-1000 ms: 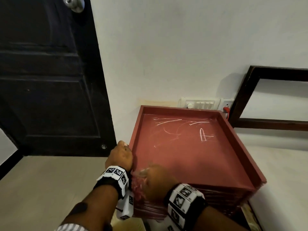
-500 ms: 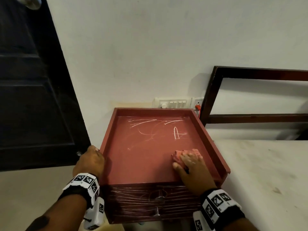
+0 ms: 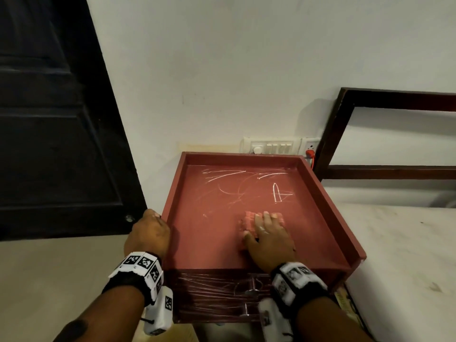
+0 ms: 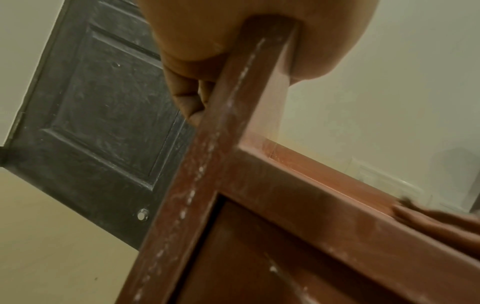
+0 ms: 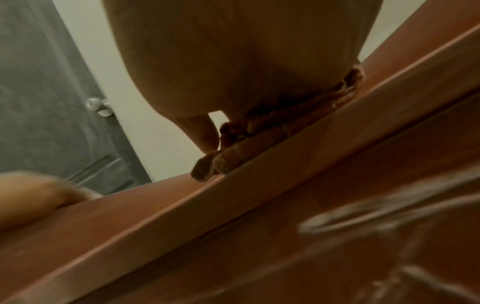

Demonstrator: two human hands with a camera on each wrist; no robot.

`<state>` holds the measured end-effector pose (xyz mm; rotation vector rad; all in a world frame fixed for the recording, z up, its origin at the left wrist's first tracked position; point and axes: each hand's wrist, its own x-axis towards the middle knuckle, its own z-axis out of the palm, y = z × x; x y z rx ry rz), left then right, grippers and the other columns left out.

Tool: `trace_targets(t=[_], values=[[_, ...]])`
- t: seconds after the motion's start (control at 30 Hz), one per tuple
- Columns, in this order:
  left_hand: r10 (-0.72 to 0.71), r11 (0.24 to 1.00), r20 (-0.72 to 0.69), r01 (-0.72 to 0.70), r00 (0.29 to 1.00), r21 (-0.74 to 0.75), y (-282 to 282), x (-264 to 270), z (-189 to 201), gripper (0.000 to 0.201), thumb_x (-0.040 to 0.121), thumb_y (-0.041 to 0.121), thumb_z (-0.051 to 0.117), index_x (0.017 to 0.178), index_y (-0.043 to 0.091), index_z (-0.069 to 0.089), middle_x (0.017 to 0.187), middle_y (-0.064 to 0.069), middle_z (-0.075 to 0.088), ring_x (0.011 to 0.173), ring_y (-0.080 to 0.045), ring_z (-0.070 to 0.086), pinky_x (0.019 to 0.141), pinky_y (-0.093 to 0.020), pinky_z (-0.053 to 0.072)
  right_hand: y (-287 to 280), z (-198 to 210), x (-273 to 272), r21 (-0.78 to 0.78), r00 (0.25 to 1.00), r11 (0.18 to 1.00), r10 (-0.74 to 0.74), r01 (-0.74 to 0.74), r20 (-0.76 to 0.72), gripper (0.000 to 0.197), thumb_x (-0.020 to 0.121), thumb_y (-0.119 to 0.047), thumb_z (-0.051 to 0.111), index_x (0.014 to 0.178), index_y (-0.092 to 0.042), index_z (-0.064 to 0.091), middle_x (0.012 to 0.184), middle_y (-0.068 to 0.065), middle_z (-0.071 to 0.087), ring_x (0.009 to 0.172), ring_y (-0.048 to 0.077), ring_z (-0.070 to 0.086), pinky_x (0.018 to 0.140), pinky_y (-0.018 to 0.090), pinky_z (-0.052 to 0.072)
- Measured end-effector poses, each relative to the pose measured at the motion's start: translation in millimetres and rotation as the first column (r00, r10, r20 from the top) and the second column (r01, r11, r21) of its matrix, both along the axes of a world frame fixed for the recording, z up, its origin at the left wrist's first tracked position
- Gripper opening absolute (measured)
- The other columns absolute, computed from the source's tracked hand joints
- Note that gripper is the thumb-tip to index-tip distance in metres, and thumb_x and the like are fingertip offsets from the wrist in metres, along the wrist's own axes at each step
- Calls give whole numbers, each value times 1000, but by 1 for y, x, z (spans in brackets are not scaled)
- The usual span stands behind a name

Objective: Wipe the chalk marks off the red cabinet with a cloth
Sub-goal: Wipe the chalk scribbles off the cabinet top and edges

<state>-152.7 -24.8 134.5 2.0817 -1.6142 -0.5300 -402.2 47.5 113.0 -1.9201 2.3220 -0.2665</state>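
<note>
The red cabinet (image 3: 209,243) has a flat top with a raised rim. White chalk marks (image 3: 278,192) cross the far half of that top. A folded pink cloth (image 3: 249,218) lies on the top just short of the marks. My right hand (image 3: 269,233) presses it down with straight fingers; in the right wrist view the palm (image 5: 233,61) covers the cloth (image 5: 259,139). My left hand (image 3: 150,230) grips the cabinet's left rim, with fingers curled round the rim (image 4: 233,123) in the left wrist view.
A black door (image 3: 49,119) stands to the left. A switch panel (image 3: 271,145) and a red plug (image 3: 309,154) are on the wall behind. A dark wooden frame (image 3: 394,97) and a white mattress (image 3: 407,255) lie to the right. The drawer front (image 3: 209,292) is wrapped in plastic.
My right hand brought the cloth from the cabinet's front left corner onto the top, then slid it farther in toward the chalk marks. The left hand stays on the left rim.
</note>
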Motion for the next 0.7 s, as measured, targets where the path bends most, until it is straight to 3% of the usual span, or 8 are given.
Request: trace_targets(t=[0.1, 0.2, 0.27, 0.37, 0.43, 0.57, 0.63, 0.7], values=[[3, 1000, -10, -3, 1000, 1, 1, 1, 1, 27, 105, 24, 36, 111, 11, 59, 108, -20, 70, 91, -37, 64, 86, -43, 53, -31, 5, 78, 18, 966, 967, 256, -256, -40, 60, 98, -40, 21, 153, -16, 22, 161, 14, 21, 150, 33, 11, 122, 52, -2], [-2, 1000, -24, 2, 1000, 4, 3, 4, 1, 29, 106, 28, 37, 111, 12, 60, 108, -20, 70, 97, -40, 67, 88, -46, 55, -30, -1, 127, 37, 931, 931, 362, -363, 38, 64, 98, -39, 26, 156, -15, 14, 164, 10, 7, 152, 30, -1, 119, 43, -15], [-2, 1000, -45, 2, 999, 4, 3, 5, -1, 30, 106, 29, 36, 109, 12, 61, 107, -20, 70, 96, -40, 67, 90, -48, 56, -12, -4, 127, -24, 900, 902, 431, -431, 65, 61, 98, -36, 31, 155, -16, 19, 163, 9, 14, 152, 27, 6, 122, 41, -7], [2, 1000, -47, -2, 999, -4, 2, 5, -2, 31, 106, 28, 35, 109, 12, 61, 107, -20, 69, 96, -40, 67, 90, -48, 56, 20, -14, 88, -156, 845, 831, 534, -533, -40, 53, 97, -33, 37, 148, -20, 39, 154, 5, 39, 147, 22, 28, 124, 44, 13], [2, 1000, -51, -2, 999, -12, 1, 5, -3, 32, 107, 28, 35, 110, 10, 61, 107, -20, 69, 96, -40, 67, 90, -47, 56, 39, -20, 45, -171, 885, 871, 466, -460, -3, 53, 94, -37, 40, 146, -28, 43, 153, -2, 42, 148, 16, 22, 122, 40, 19], [-3, 1000, -62, 2, 998, -16, 0, 5, -3, 32, 106, 26, 36, 112, 9, 62, 110, -22, 69, 99, -42, 66, 92, -48, 55, 67, -12, -58, 9, 997, 1000, 0, -1, 73, 54, 98, -53, 33, 150, -49, 17, 163, -16, 6, 150, 8, -5, 122, 50, 5], [-2, 1000, -70, 0, 998, -21, 0, 4, -4, 31, 106, 25, 37, 111, 8, 61, 108, -22, 69, 97, -42, 66, 90, -47, 55, 63, -8, -82, 58, 978, 979, -200, 197, 59, 57, 98, -57, 29, 151, -47, 11, 164, -10, 4, 151, 15, -3, 121, 55, 7], [-3, 1000, -74, 1, 997, -25, -1, 4, -5, 30, 106, 25, 37, 111, 8, 61, 107, -22, 69, 96, -41, 67, 89, -46, 55, 52, -8, -68, 46, 967, 967, -251, 249, 43, 62, 93, -63, 23, 152, -43, 16, 164, -6, 13, 152, 21, 5, 120, 53, 16]])
